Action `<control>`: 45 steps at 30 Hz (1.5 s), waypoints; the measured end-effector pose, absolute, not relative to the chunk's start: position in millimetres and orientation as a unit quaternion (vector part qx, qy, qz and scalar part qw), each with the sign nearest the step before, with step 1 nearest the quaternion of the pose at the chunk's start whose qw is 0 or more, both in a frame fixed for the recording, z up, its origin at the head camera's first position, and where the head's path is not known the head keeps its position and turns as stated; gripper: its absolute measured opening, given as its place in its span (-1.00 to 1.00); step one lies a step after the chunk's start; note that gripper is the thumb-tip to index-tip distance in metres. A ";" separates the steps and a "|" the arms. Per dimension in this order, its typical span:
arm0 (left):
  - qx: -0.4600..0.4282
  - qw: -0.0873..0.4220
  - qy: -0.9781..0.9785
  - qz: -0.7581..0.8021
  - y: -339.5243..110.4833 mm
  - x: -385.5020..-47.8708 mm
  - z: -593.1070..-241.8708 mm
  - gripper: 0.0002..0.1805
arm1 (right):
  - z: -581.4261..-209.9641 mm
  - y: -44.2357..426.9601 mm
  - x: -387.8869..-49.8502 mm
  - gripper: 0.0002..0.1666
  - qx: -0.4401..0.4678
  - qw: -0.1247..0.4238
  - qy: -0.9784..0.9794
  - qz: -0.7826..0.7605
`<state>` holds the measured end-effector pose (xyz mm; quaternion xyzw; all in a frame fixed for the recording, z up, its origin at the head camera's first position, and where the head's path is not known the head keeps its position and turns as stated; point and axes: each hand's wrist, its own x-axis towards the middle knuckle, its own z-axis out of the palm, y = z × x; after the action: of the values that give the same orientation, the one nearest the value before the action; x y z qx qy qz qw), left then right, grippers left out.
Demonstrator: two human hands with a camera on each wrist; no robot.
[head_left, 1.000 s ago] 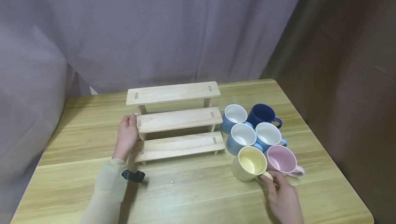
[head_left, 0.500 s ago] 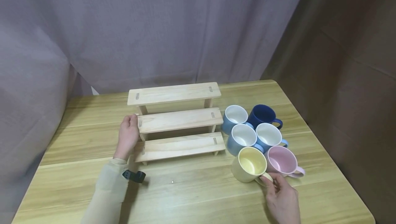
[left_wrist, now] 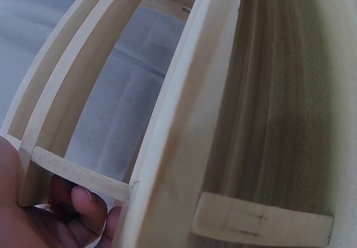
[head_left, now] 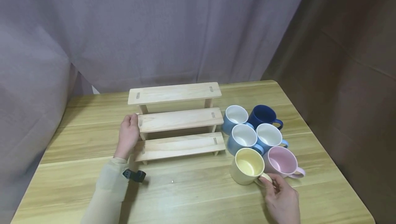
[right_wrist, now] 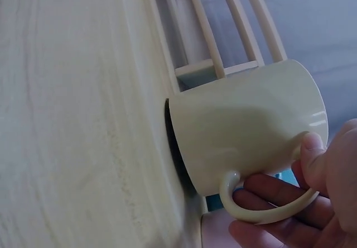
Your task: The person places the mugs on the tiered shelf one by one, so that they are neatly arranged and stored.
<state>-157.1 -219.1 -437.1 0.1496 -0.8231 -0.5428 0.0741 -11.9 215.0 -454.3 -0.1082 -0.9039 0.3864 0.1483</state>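
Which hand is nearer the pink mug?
Right: the right hand is just in front of the pink mug, holding the yellow mug; the left hand is farther left, gripping the wooden rack.

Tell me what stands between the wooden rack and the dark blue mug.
A white-lined light blue mug stands between the wooden rack and the dark blue mug, as the head view shows.

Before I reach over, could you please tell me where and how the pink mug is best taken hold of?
I'd probably take the pink mug by its handle, from the right: it stands upright, and the handle juts rightward, away from the yellow mug on its left and the light blue mug behind it.
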 end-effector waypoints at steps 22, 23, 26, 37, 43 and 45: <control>0.155 0.078 -0.824 -0.540 -220.0 -157.5 -437.5 -0.48 | -408.2 206.4 -28.9 -0.85 0.007 0.227 -0.905 0.361; 0.154 0.078 -0.823 -0.542 -219.9 -157.5 -437.5 -0.49 | -405.7 205.0 -30.5 -0.86 0.011 0.225 -0.905 0.361; 0.151 0.078 -0.822 -0.544 -219.4 -157.6 -436.9 -0.48 | -398.1 199.4 -35.2 -0.88 0.014 0.217 -0.906 0.362; 0.144 0.087 -0.823 -0.542 -219.5 -158.3 -437.5 -0.48 | -373.5 174.4 -59.9 -0.86 0.069 0.207 -0.894 0.391; 0.142 0.082 -0.826 -0.540 -219.2 -159.6 -438.9 -0.47 | -360.8 158.9 -76.3 -0.90 0.111 0.201 -0.879 0.419; 0.141 0.082 -0.825 -0.540 -219.0 -159.9 -439.2 -0.46 | -358.0 153.8 -82.9 -0.90 0.120 0.199 -0.874 0.426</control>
<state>-159.9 -219.0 -439.2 0.1414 -0.8254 -0.5404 0.0823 -82.9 153.8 -358.0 0.1195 -0.8743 0.4262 0.1993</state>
